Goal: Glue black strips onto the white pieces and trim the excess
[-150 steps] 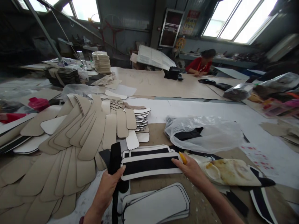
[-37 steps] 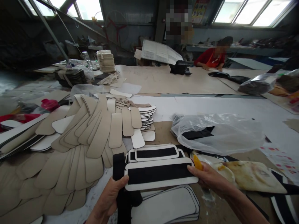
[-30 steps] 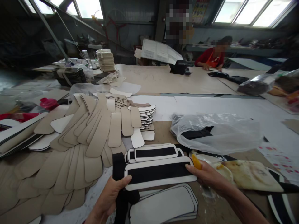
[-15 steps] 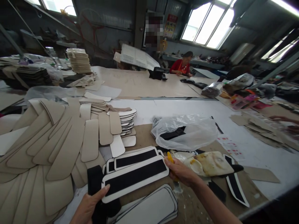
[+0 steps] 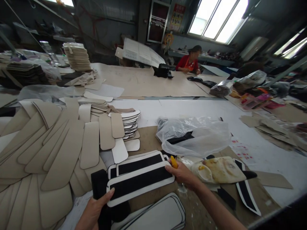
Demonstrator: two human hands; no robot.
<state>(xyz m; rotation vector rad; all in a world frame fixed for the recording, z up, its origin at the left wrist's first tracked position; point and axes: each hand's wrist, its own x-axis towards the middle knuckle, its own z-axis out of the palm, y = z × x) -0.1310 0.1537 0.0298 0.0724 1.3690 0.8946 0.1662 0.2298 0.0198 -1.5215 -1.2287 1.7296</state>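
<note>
A rounded white panel with a black strip (image 5: pixel 141 184) is held slightly tilted above the work surface. My left hand (image 5: pixel 94 206) grips its left end, the thumb lying on top. At the opposite end, my right hand (image 5: pixel 183 174) pinches the upper right corner. That same hand also carries a yellow-handled tool (image 5: pixel 174 162), whose working end is mostly hidden. Just behind lie similar strip-faced panels (image 5: pixel 141 163). A stack of plain pale panels (image 5: pixel 159 213) sits in front, and black material (image 5: pixel 98 180) shows beside my left fingers.
Fanned beige panels (image 5: pixel 56 153) cover the left side. A clear plastic bag (image 5: pixel 199 135) and a stained whitish container (image 5: pixel 218 171) are on the right, near a curved strip-faced panel (image 5: pixel 248 196). Across the tables a person in red (image 5: pixel 188 64) sits working.
The camera view has shifted slightly. Both hands keep hold of the panel, which has barely moved. My right hand has turned a little, and less of the tool's lower end shows.
</note>
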